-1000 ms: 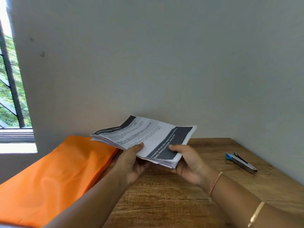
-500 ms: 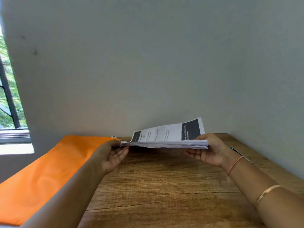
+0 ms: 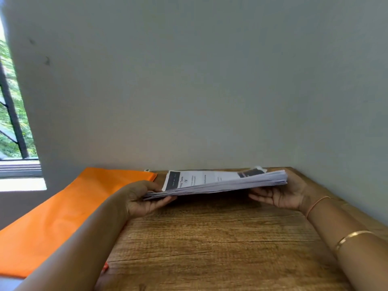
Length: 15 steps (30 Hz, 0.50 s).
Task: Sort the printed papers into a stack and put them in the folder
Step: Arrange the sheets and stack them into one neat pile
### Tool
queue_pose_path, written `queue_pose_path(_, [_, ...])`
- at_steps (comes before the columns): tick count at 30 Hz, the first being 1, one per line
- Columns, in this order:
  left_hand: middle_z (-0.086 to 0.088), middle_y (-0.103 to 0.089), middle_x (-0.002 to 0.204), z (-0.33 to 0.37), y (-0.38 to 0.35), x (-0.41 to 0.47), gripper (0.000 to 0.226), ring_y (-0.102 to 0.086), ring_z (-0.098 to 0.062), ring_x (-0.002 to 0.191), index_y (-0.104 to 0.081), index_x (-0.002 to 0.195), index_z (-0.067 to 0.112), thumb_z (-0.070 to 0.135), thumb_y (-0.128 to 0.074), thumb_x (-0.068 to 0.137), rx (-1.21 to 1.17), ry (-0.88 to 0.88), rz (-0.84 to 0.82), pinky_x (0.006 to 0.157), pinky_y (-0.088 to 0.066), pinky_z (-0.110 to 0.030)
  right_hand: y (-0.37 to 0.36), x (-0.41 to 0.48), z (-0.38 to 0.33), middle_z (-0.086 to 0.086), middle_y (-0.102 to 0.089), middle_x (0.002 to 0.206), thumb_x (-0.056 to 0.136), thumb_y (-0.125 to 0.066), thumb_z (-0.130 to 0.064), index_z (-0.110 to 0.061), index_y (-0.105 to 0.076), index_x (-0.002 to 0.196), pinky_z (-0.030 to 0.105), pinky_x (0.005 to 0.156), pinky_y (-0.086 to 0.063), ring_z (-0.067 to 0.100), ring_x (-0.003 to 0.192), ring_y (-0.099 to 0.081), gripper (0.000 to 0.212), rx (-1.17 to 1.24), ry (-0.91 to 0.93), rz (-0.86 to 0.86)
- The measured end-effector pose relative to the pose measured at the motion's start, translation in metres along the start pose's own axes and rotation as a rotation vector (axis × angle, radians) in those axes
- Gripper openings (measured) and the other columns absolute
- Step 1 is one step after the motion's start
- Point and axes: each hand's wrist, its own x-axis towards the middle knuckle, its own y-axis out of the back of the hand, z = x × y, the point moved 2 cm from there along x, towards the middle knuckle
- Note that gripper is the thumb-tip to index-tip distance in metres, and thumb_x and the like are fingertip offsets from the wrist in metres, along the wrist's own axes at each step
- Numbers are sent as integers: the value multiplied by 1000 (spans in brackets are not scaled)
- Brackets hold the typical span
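Your left hand [image 3: 144, 199] pinches the left end of the white printed paper stack [image 3: 220, 184], thumb on top. Your right hand [image 3: 282, 194] bears the other end on its fingers; with the thumb hidden, I cannot tell whether it grips. You hold the stack above the brown wooden table [image 3: 210, 238], beside the flat orange folder [image 3: 63, 211].

A: What colour is the folder [image 3: 63, 206] on the table [image 3: 210, 238]?
B: Plain bright orange.
A: And the papers [image 3: 210, 179] above the table?
B: White, black bands at both ends, grey print. The table is brown wood grain.
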Motion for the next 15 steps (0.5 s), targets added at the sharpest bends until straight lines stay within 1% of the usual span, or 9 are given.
queue_pose_path(1, [-36,-56,100,0,0,1,28,-67,-44,62,-43,115,-17,-11,-37,88,-11,-5,2,48,-57,-40,2,1,0,22,-68,73,79,-54,-5,5,-64,90,53,54,-57,34,61,-70,18,15,-14,51])
queue_pose_path(2, [-37,-54,102,0,0,2,31,-66,-45,62,-39,119,-16,-12,-36,88,-28,-17,10,47,-57,-41,5,1,-1,23,-68,76,87,-44,-7,4,-62,95,53,54,-57,35,62,-70,23,20,-26,89])
queue_pose_path(3, [-37,-54,103,0,0,4,33,-66,-46,65,-36,122,-16,-12,-34,89,-48,-30,21,45,-56,-41,7,3,-3,24,-68,83,88,-42,-8,5,-60,101,51,53,-57,36,66,-70,25,19,-24,107])
queue_pose_path(5, [-37,-53,101,-2,-1,5,34,-64,-47,72,-34,123,-15,-13,-33,90,-62,-49,34,43,-55,-42,5,-1,-7,27,-65,97,80,-50,-8,5,-56,111,47,52,-58,40,73,-70,34,21,-23,109])
queue_pose_path(6, [-36,-54,99,-3,-1,5,32,-64,-46,71,-35,122,-14,-13,-33,90,-45,-52,40,42,-55,-42,3,-3,-8,29,-64,100,76,-53,-8,5,-55,113,45,51,-58,41,74,-70,39,12,-31,115])
queue_pose_path(8, [-34,-56,95,-6,0,5,27,-66,-44,63,-39,116,-12,-12,-36,89,25,-38,63,39,-53,-40,3,-3,-10,29,-63,95,78,-49,-2,8,-52,112,42,46,-57,41,67,-69,35,-20,-36,135])
queue_pose_path(11, [-26,-57,91,-7,1,4,19,-62,-36,73,-45,105,-7,-12,-41,88,149,-56,131,37,-53,-38,1,-4,-10,26,-60,93,87,-36,6,8,-48,112,38,43,-55,34,57,-68,27,-104,-51,151])
queue_pose_path(13, [-23,-62,86,-6,-4,3,17,-63,-32,70,-50,100,-4,-13,-42,87,274,-146,154,40,-54,-34,-3,-3,-9,21,-63,87,90,-36,8,2,-52,110,30,43,-54,27,55,-68,26,-248,-31,148])
queue_pose_path(15, [-18,-65,87,-4,-10,6,27,-65,-29,71,-53,106,1,-15,-44,86,471,-315,152,51,-55,-33,-10,-2,-9,13,-66,81,92,-39,11,-6,-55,107,27,50,-55,21,62,-68,28,-421,77,144])
